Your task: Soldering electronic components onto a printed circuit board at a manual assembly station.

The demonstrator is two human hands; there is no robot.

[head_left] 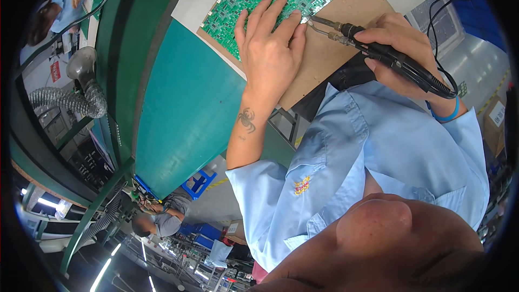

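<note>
A green panel of circuit boards (230,13), dense with small parts, lies on a brown board (319,70) at the top of the view. My left hand (270,48) rests on the panel with its fingers stretched out and slightly spread, holding nothing. From the right, my right hand (405,40) grips a black soldering iron (400,65). A thin metal feed tube runs beside its tip. The tip reaches the panel's near edge, close to my left fingertips; whether it touches a joint is too small to tell.
A green mat (189,92) covers the bench to the left, with a white sheet (186,0) under the brown board. Black cables (435,11) hang at the right. A flexible fume duct (81,97) stands at far left. Two other people (67,5) (165,217) are at benches nearby.
</note>
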